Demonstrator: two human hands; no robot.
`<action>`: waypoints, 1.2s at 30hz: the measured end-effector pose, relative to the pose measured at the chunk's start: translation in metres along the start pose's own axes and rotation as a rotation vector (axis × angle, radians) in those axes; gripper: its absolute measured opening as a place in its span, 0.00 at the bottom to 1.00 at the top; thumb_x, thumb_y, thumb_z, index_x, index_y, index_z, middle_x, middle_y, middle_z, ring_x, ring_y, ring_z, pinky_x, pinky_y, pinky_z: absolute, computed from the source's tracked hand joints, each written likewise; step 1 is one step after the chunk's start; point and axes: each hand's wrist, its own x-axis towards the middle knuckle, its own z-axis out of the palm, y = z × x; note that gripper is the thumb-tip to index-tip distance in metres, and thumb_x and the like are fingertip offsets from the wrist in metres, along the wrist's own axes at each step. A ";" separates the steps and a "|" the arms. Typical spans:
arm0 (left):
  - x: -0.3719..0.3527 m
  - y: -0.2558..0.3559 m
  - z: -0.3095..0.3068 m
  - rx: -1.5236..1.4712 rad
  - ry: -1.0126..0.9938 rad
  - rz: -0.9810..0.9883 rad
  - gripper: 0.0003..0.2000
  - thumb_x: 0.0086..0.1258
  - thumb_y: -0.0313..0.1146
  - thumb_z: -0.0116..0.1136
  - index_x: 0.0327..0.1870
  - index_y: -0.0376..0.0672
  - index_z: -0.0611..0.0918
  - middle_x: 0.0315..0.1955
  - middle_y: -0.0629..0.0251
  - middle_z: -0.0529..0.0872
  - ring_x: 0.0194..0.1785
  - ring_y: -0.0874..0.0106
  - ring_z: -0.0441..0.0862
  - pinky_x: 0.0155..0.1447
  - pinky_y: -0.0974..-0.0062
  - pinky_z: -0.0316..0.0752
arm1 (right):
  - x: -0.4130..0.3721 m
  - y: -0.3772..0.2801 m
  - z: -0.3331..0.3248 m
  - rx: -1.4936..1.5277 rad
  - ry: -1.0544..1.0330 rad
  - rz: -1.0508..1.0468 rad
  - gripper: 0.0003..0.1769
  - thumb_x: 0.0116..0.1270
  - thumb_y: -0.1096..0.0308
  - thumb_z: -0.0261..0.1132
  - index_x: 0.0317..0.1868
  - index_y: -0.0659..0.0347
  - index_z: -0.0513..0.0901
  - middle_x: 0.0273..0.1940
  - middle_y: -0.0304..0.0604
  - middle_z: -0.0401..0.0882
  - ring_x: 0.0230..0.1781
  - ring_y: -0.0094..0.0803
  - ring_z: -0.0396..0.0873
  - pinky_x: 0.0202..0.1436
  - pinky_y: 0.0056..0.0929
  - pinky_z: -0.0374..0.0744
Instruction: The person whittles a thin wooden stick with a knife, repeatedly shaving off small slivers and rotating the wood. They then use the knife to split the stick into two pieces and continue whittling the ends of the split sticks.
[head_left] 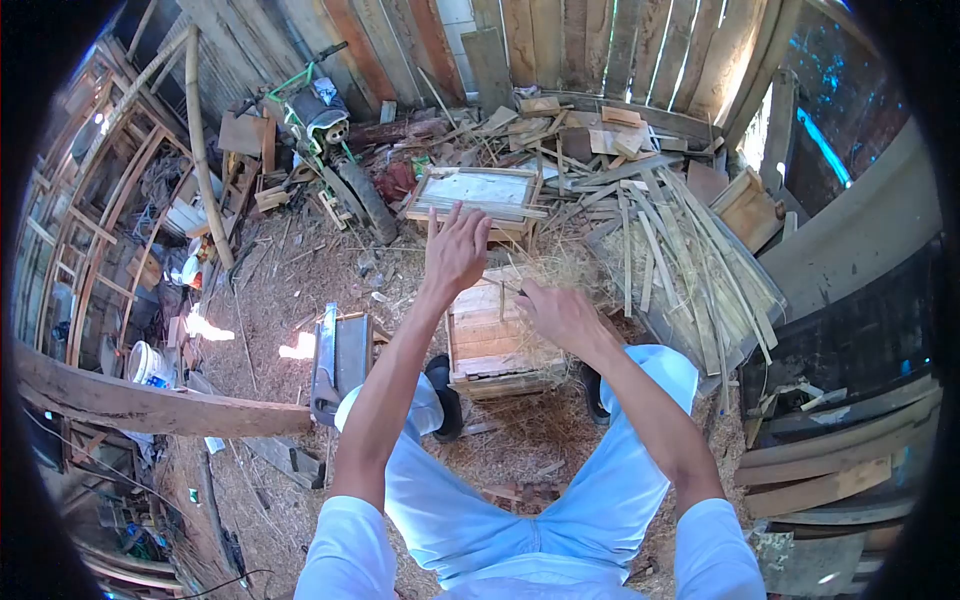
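Between my feet is a low box of light wooden boards (485, 345). My left hand (457, 250) is raised over its far left corner with the fingers stretched out, and it holds nothing that I can see. My right hand (557, 318) is over the right part of the box with its fingers curled together. Something thin and dark shows at its fingertips, too small to name. Pale, straw-like shavings (575, 280) lie around the far right side of the box. Just beyond my left hand is a wooden frame with a whitish panel (478, 187).
A handsaw (326, 350) leans by a dark box (352, 350) to my left. A wooden beam (170, 400) juts in from the left. Wood strips (690, 260) are heaped at right. A small motorbike (335, 140) stands at the back, near scrap wood along the plank wall (560, 50).
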 end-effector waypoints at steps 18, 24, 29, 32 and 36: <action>-0.033 -0.037 0.030 0.011 0.013 -0.036 0.19 0.77 0.41 0.33 0.50 0.44 0.80 0.52 0.62 0.82 0.66 0.59 0.69 0.73 0.49 0.45 | 0.011 0.000 0.035 -0.159 -0.066 -0.047 0.15 0.71 0.55 0.54 0.40 0.59 0.74 0.20 0.54 0.78 0.22 0.52 0.80 0.26 0.49 0.75; -0.037 -0.047 0.032 -0.037 0.048 -0.109 0.21 0.78 0.42 0.33 0.50 0.41 0.80 0.52 0.61 0.82 0.66 0.59 0.69 0.73 0.52 0.46 | 0.019 -0.003 0.041 -0.033 -0.136 0.002 0.15 0.72 0.55 0.53 0.40 0.61 0.73 0.18 0.54 0.77 0.22 0.53 0.79 0.26 0.48 0.75; -0.034 -0.057 0.037 -0.062 0.039 -0.117 0.21 0.78 0.42 0.33 0.51 0.41 0.81 0.52 0.61 0.82 0.66 0.59 0.70 0.73 0.52 0.46 | 0.026 0.001 0.048 -0.024 -0.129 -0.003 0.15 0.72 0.56 0.53 0.40 0.61 0.72 0.18 0.53 0.77 0.22 0.53 0.79 0.25 0.49 0.75; -0.040 -0.063 0.043 -0.008 0.026 -0.093 0.22 0.78 0.42 0.32 0.51 0.41 0.81 0.52 0.61 0.82 0.66 0.59 0.70 0.73 0.53 0.46 | 0.026 0.002 0.055 -0.050 -0.118 -0.018 0.16 0.71 0.56 0.54 0.38 0.62 0.73 0.17 0.51 0.77 0.21 0.50 0.80 0.24 0.47 0.75; -0.058 -0.062 0.060 -0.061 -0.020 -0.110 0.22 0.78 0.42 0.32 0.51 0.41 0.81 0.51 0.60 0.83 0.66 0.59 0.70 0.73 0.53 0.46 | 0.018 0.005 0.063 -0.095 -0.161 -0.027 0.16 0.71 0.57 0.55 0.36 0.63 0.74 0.18 0.50 0.78 0.21 0.48 0.81 0.24 0.44 0.76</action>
